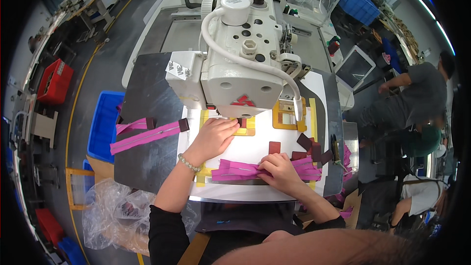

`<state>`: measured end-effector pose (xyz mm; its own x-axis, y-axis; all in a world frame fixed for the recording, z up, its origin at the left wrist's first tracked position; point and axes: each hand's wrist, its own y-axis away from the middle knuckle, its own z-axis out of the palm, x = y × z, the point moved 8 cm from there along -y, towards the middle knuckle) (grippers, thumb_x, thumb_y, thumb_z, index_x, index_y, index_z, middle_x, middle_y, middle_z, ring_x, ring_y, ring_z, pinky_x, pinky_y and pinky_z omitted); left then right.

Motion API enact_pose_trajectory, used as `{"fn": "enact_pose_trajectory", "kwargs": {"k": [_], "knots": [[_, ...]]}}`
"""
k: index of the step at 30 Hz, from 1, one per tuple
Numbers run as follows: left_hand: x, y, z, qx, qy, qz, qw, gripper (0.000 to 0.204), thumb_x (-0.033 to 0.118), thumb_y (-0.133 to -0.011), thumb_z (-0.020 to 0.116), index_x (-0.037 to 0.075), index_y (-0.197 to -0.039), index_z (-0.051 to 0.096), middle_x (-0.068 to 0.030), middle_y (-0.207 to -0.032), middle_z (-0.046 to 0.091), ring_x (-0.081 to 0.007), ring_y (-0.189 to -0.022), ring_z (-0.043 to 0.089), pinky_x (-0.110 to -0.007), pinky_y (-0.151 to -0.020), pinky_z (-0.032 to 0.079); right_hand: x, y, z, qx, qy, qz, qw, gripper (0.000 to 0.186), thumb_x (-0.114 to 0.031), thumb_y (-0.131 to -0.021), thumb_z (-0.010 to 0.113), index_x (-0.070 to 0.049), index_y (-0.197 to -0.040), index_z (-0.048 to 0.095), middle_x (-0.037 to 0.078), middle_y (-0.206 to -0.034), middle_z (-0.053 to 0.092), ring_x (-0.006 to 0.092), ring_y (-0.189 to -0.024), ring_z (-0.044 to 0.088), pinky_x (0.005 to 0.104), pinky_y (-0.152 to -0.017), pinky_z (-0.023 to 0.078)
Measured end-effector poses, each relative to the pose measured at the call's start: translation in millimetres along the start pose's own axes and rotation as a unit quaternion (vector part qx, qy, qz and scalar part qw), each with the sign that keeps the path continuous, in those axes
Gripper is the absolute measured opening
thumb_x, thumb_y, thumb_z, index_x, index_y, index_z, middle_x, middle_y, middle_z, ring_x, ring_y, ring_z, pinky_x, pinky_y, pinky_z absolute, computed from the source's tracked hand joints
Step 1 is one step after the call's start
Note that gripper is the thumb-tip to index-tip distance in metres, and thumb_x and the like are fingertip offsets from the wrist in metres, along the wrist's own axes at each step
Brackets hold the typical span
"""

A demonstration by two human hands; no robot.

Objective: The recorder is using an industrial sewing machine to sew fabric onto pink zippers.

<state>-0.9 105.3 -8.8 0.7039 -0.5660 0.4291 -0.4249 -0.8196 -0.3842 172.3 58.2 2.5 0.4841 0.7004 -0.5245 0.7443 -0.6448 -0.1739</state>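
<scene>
Blue bin [100,125] is sitting left of the left hand, contents hard to make out. Box [352,200] is standing low right of the right hand, holding magenta cloth [347,213]. Left hand [216,138] is lying flat, fingers together, pressing the yellow frame [250,131]. Right hand [278,171] is pinching the zip [234,170], nearer the body. Tabs [274,147] are lying just beyond it. Machine head [240,86] is overhanging beyond the left hand, blocking the view.
</scene>
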Motion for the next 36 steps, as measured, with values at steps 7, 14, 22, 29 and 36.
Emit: {"fn": "enact_pose_trajectory", "kwargs": {"k": [7, 14, 22, 29, 36], "knots": [[-2, 0, -1, 0.000, 0.011, -0.007, 1.000, 0.031, 0.011, -0.082, 0.064, 0.005, -0.113, 0.066, -0.0084, -0.118, 0.065, -0.0247, -0.108, 0.059, -0.039, -0.094, 0.044, 9, -3, -8, -0.032, -0.141, 0.072, 0.987, 0.020, -0.008, -0.077, 0.074, -0.004, -0.090, 0.060, 0.007, -0.086, 0.060, 0.0241, -0.082, 0.059, 0.0336, -0.075, 0.046], [-2, 1, -1, 0.004, 0.014, -0.004, 1.000, 0.031, 0.011, -0.082, 0.064, 0.005, -0.112, 0.066, -0.0086, -0.117, 0.065, -0.0251, -0.108, 0.059, -0.038, -0.094, 0.044, 21, -12, -12, -0.042, -0.246, 0.171, 0.953, 0.019, -0.004, -0.081, 0.071, -0.002, -0.091, 0.056, 0.006, -0.085, 0.059, 0.0174, -0.080, 0.059, 0.0294, -0.073, 0.047], [-2, 0, 0, 0.003, 0.021, -0.008, 1.000, 0.032, 0.010, -0.082, 0.064, 0.005, -0.113, 0.066, -0.0089, -0.116, 0.065, -0.0261, -0.107, 0.059, -0.039, -0.093, 0.044, 23, -14, -15, -0.018, -0.189, 0.119, 0.975, 0.021, 0.002, -0.075, 0.070, -0.001, -0.088, 0.053, 0.007, -0.094, 0.056, 0.0197, -0.085, 0.057, 0.0295, -0.076, 0.046], [-4, 1, -2, 0.000, 0.024, -0.014, 1.000, 0.033, 0.010, -0.082, 0.063, 0.005, -0.114, 0.066, -0.0090, -0.117, 0.065, -0.0263, -0.108, 0.059, -0.039, -0.093, 0.044, 21, -30, -37, -0.008, -0.205, 0.098, 0.974, 0.016, 0.004, -0.077, 0.065, -0.001, -0.092, 0.065, 0.008, -0.093, 0.059, 0.0193, -0.087, 0.059, 0.0290, -0.076, 0.048], [-5, 0, 1, -0.009, 0.028, -0.023, 0.999, 0.031, 0.012, -0.085, 0.060, 0.007, -0.115, 0.066, -0.0075, -0.116, 0.065, -0.0247, -0.110, 0.058, -0.039, -0.095, 0.042, 82, -49, -34, 0.005, -0.284, 0.139, 0.949, 0.011, -0.006, -0.085, 0.063, 0.001, -0.093, 0.063, 0.008, -0.092, 0.061, 0.0154, -0.086, 0.058, 0.0287, -0.079, 0.046]]}}
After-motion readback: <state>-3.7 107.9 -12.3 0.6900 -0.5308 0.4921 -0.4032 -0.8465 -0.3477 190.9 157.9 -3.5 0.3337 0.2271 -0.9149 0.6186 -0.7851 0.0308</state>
